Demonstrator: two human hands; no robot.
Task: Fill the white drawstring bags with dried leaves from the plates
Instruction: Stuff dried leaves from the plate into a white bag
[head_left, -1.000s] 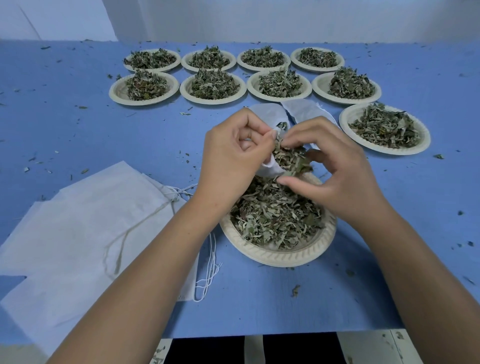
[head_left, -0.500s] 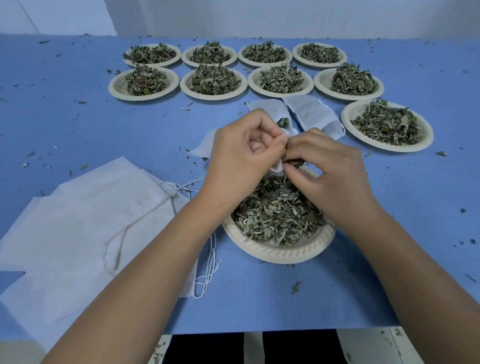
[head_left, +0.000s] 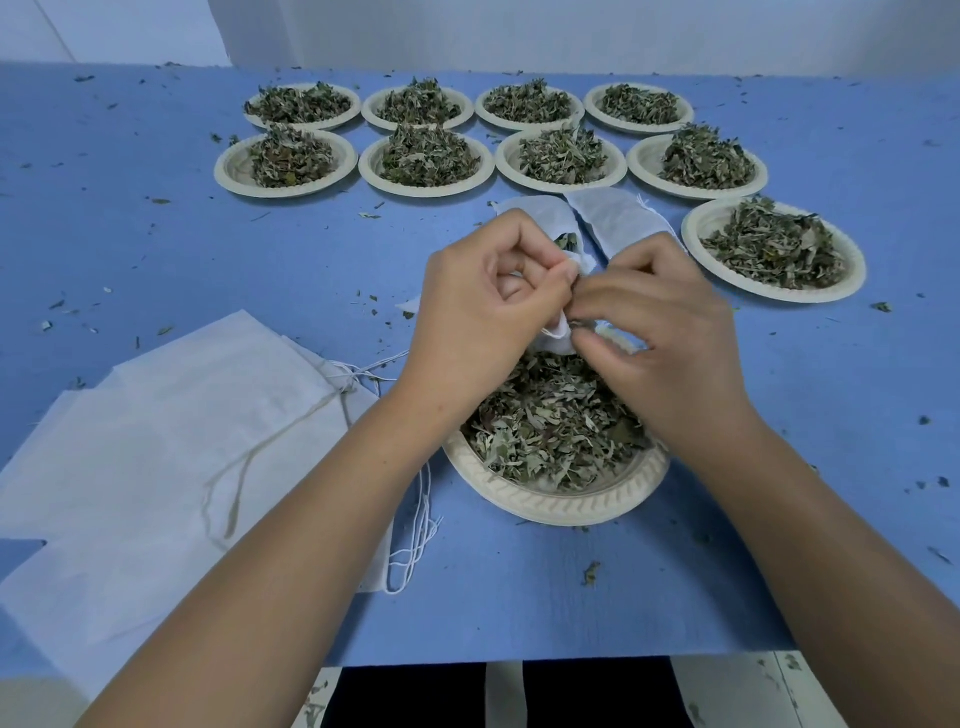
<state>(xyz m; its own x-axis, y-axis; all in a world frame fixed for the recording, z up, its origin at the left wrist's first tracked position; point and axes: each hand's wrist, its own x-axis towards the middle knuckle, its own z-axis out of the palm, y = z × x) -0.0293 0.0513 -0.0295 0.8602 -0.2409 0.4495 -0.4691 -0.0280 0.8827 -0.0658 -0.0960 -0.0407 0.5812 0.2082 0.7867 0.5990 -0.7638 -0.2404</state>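
A person's left hand (head_left: 483, 312) and right hand (head_left: 665, 338) met above a round cream paper plate (head_left: 561, 503) heaped with dried green leaves (head_left: 550, 431), near the front edge of a blue table (head_left: 156, 234). Between the hands was a small white cloth drawstring bag (head_left: 543, 221), its open mouth showing a few leaves inside. The left thumb and forefinger were curled and clamped on the bag's rim. The right fingertips were bunched together at that same rim, blurred; whether they pinched cloth or leaves could not be told.

Ten plates of leaves stood on the table: the one under the hands and nine other plates (head_left: 285, 192), four in the far row, four in the next row, and one alone at the right. A second small white bag (head_left: 618, 223) lay flat just beside the held one. At the left lay a pile of larger flat white bags (head_left: 156, 441), too overlapped to count, with loose white strings (head_left: 410, 545) trailing from it.
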